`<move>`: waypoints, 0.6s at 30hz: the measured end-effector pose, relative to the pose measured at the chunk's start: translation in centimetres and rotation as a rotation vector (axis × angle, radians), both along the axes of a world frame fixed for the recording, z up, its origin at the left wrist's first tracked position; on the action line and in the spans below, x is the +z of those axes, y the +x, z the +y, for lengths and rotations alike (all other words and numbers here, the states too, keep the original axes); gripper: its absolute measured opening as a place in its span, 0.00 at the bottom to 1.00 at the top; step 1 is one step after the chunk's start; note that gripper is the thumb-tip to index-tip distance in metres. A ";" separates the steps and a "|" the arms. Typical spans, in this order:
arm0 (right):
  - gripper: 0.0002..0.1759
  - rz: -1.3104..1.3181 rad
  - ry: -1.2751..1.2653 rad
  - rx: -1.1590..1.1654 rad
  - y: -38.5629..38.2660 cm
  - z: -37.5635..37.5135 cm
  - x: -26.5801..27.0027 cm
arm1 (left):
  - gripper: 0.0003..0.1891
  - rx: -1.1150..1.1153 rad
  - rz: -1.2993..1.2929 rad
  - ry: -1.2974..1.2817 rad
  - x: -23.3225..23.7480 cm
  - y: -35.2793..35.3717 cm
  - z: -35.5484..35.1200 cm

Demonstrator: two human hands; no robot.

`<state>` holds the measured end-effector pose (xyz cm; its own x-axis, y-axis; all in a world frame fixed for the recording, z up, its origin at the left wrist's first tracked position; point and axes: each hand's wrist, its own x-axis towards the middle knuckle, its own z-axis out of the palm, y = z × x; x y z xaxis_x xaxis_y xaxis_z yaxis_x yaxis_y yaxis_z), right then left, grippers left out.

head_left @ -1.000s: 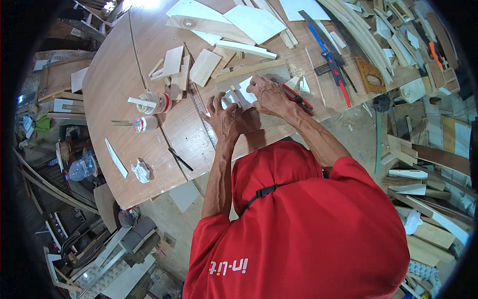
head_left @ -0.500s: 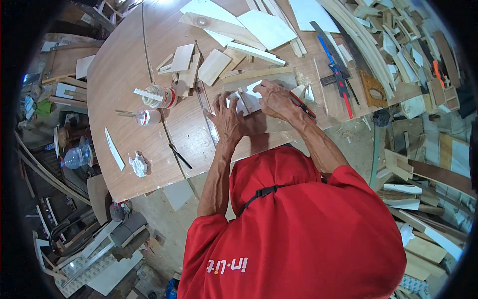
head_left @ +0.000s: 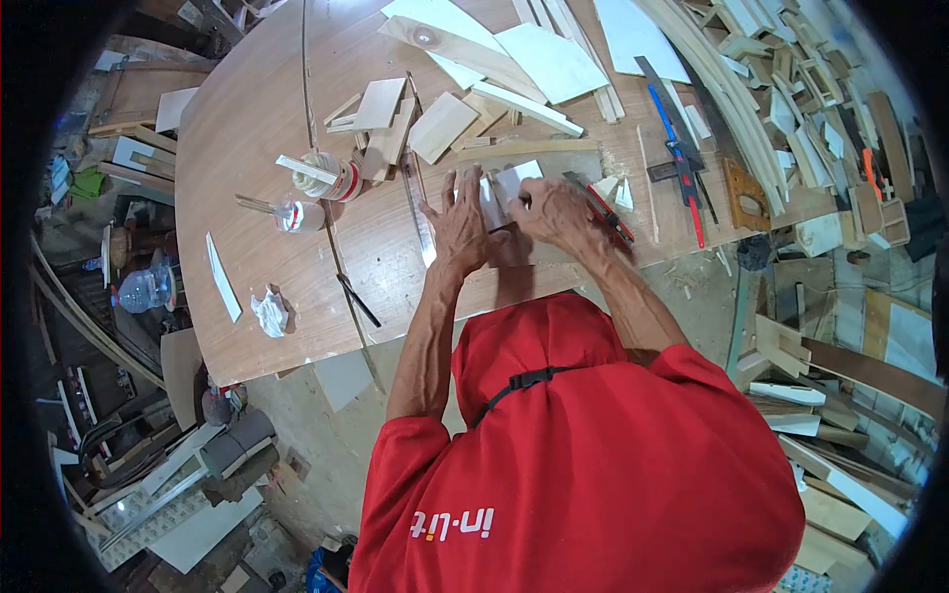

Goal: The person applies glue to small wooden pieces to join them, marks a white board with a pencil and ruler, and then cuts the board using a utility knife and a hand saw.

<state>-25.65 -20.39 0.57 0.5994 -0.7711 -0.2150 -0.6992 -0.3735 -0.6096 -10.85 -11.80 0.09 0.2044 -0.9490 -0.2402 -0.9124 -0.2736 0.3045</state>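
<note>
Flat on the table (head_left: 252, 178) lies a small white-faced board (head_left: 518, 176), with a narrow wooden strip (head_left: 495, 196) across its middle. My left hand (head_left: 459, 223) rests along the board's left edge, its fingers stretched out. Over the right part of the board, my right hand (head_left: 556, 210) has its fingers curled together, the fingertips near the strip. Whatever they pinch, if anything, is too small to make out. Beside the right hand lies a red and black cutter (head_left: 611, 217), partly covered by the wrist.
Light wood offcuts (head_left: 442, 127) and white boards (head_left: 554, 61) lie beyond my hands. To the left stand a tub (head_left: 331, 178) and a small jar with sticks (head_left: 298, 214). A handsaw (head_left: 745, 194) and a blue-red measuring tool (head_left: 681, 170) lie at the right.
My right hand has gone from fingers spread on the board to fingers curled near the strip. The left hand's fingers have straightened along the board's edge. The camera view has shifted slightly.
</note>
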 end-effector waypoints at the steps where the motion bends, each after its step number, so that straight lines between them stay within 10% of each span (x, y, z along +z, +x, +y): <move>1: 0.19 0.063 -0.002 -0.028 0.0 0.7 0.6 | 0.58 0.003 0.038 -0.002 0.2 0.0 0.1; 6: 0.21 -0.075 -0.104 -0.071 0.0 3.5 -2.4 | 0.47 0.001 0.386 -0.290 0.8 2.1 0.5; 18: 0.21 -0.107 -0.225 -0.101 -0.1 4.9 -3.6 | 0.34 0.218 0.261 -0.178 -1.3 3.8 0.8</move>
<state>-25.71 -15.51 -3.04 0.5271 -0.8493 0.0293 -0.6758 -0.4399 -0.5915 -7.04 -10.96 -1.19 0.3595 -0.9216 -0.1460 -0.7243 -0.3743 0.5790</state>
